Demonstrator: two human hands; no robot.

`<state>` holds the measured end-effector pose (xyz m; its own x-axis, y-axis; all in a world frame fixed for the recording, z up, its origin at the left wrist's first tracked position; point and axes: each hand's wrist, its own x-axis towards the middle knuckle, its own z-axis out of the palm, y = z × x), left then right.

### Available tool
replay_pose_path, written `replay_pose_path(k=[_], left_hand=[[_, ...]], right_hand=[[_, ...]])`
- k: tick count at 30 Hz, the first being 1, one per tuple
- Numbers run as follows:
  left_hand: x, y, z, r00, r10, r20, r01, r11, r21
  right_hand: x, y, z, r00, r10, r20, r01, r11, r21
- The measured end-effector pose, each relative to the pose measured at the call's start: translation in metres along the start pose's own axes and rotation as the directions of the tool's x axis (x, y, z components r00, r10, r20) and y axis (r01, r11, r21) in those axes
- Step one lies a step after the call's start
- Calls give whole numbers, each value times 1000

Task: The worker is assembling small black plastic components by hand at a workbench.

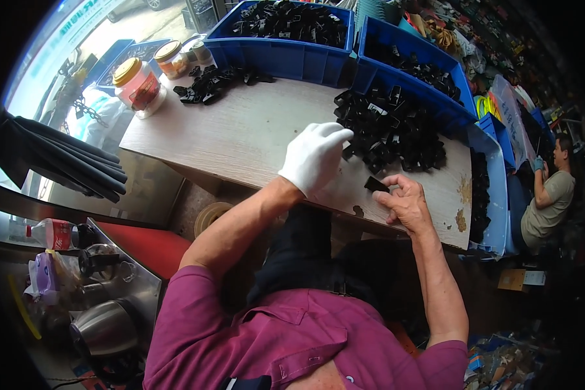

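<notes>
My left hand [315, 158], in a white glove, is over the middle of the table [240, 130], beside a heap of small black parts [396, 130]. Its fingers are curled together, and whatever may be between them is hidden. Bare of any glove, my right hand [404, 203] is closer to the table's front edge. A small black part [374, 184] is pinched between its thumb and fingers. Farther back on the left lies a smaller pile of black parts [218, 84].
Blue bins [279, 62] of black parts line the table's back, with a light blue bin [496, 195] at its right end. Lidded jars [140, 91] stand at the back left. A metal kettle [107, 328] is on a side table. Another person [546, 201] works at far right.
</notes>
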<state>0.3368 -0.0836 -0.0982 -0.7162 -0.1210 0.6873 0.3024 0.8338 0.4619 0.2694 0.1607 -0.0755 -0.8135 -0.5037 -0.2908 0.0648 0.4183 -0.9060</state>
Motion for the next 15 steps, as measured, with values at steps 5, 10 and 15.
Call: replay_pose_path(k=[5,10,15], left_hand=[[46,-137,-43,994,-34,-104,95,738,668],[52,-189,-48,979,-174,109,17,597,802],[45,-173,-36,971,-175,164,8,707,707]], right_hand=[[-12,-4,-17,998,41,-46,-32,981,190],[-12,20,-85,918,60,-392,105,917,386],[-14,30,-135,654,205,-728,155,906,394]])
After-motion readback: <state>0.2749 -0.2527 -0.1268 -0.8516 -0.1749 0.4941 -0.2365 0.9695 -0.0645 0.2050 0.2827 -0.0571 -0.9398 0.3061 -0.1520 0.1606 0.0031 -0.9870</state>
